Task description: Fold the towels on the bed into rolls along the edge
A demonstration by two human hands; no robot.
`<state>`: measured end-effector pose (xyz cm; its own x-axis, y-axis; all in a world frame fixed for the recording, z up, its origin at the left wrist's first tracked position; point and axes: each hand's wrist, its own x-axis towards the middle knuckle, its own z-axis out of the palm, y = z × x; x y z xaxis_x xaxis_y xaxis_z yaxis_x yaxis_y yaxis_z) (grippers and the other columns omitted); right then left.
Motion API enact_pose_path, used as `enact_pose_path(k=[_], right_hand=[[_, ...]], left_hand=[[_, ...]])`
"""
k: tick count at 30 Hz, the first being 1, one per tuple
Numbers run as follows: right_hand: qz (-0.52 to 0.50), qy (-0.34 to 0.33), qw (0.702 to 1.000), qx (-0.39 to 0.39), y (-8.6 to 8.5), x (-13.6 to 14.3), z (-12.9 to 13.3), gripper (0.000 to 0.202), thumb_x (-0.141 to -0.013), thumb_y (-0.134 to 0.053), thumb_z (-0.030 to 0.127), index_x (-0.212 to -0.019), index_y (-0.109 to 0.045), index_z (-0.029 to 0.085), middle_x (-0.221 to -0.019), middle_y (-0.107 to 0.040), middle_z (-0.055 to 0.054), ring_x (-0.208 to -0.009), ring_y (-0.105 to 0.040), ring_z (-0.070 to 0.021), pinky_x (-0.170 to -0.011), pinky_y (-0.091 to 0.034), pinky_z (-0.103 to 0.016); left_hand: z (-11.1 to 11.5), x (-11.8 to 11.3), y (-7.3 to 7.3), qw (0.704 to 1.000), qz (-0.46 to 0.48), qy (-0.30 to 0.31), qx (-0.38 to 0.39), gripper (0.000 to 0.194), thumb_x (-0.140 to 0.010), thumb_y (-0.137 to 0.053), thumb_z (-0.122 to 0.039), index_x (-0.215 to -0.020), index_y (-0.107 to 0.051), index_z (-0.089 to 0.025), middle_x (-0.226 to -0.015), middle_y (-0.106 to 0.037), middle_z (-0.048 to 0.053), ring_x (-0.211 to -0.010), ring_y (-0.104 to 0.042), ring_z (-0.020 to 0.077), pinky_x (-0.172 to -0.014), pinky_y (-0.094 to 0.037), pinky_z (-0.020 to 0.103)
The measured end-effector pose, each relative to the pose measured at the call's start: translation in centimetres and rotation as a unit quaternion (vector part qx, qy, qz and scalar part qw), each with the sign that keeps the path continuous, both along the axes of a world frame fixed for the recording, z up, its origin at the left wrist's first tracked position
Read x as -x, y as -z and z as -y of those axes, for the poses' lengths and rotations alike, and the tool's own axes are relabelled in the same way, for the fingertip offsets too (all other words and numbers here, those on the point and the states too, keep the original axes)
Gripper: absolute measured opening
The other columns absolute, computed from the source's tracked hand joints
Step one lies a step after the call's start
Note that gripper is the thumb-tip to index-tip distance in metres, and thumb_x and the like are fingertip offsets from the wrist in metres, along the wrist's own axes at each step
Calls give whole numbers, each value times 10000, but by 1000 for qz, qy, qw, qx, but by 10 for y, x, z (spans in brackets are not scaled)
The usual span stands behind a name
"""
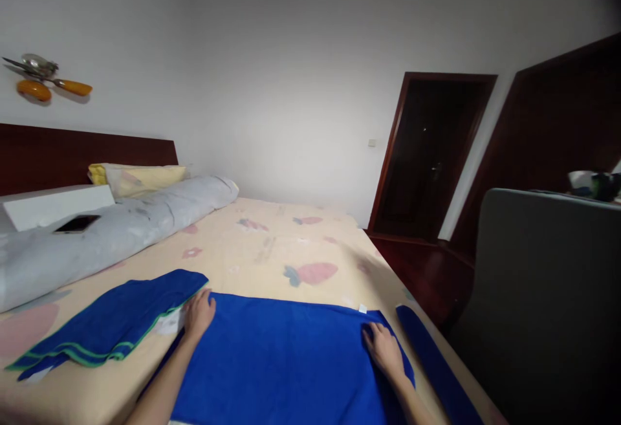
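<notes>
A plain blue cloth (291, 354) is spread out on the bed in front of me, with a small white tag at its far edge. My left hand (198, 314) rests at its far left corner, fingers laid forward. On the cloth's right side, near the far corner, lies my right hand (384, 347) with its fingers apart and slightly bent. Left of my left hand is a second blue cloth (121, 315) with green striped trim, loosely bunched, a white label beside it. A long, narrow folded blue piece (434, 367) lies along the right edge of the bed.
The strawberry-print bedsheet (272, 244) covers the bed. A grey bolster-like roll (160, 215) lies at the left, bearing a phone (77, 223) and a white box (61, 206). Behind it is a yellow pillow (145, 180). A dark chair back (543, 283) stands close at right.
</notes>
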<state>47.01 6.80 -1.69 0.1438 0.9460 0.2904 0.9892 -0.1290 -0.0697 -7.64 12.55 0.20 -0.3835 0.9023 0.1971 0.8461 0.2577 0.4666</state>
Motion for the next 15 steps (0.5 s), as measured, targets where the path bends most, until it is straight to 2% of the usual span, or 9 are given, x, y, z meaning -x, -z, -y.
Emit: enact_pose_path(k=[2,4,8,10,12,15], right_hand=[[-14,-7,1000,14,13,1,8,417,-936,-363,402,-1239,-586,223,-1319,-605,-104,-1244,-537,-251,-1000,-414,-356],[-33,10,999,22,25,0,18,500,-922,-356,447,-1317,-532,195,-1430,-514,-130,-1349,-444,-273,-1066,-379,-395],[-83,42,995,18,52,-14,56,544,-879,-347,464,-1323,-512,196,-1477,-459,-151,-1385,-399,-299,-1112,-339,-466],[-119,38,992,-8,66,-23,83,574,-860,-334,497,-1337,-484,215,-1481,-456,-144,-1391,-389,-303,-1116,-340,-484],[-159,40,986,-30,75,-32,111,622,-847,-314,544,-1364,-442,222,-1467,-472,-147,-1373,-413,-315,-1073,-395,-494],[-215,84,973,-12,75,-41,142,618,-813,-326,598,-1285,-505,242,-1306,-607,-174,-1218,-560,-368,-914,-501,-509]], left_hand=[[19,-15,14,999,-19,39,8,494,-899,-435,-334,-1351,-557,-175,-1507,-438,133,-1398,-378,258,-1099,-335,404],[38,-23,26,997,-42,55,19,516,-903,-437,-371,-1372,-535,-177,-1526,-401,140,-1416,-346,274,-1120,-295,458],[76,-17,40,986,-153,54,25,504,-938,-355,-335,-1395,-510,-193,-1511,-429,135,-1408,-362,245,-1115,-282,441],[98,-8,45,981,-192,21,36,501,-936,-359,-343,-1390,-517,-200,-1502,-445,133,-1396,-378,247,-1098,-296,435],[121,3,49,977,-207,-35,41,510,-935,-361,-369,-1377,-527,-176,-1484,-466,151,-1367,-412,269,-1070,-322,433],[152,17,55,971,-207,-116,27,529,-947,-310,-392,-1354,-532,-137,-1386,-553,185,-1217,-534,320,-937,-415,448]])
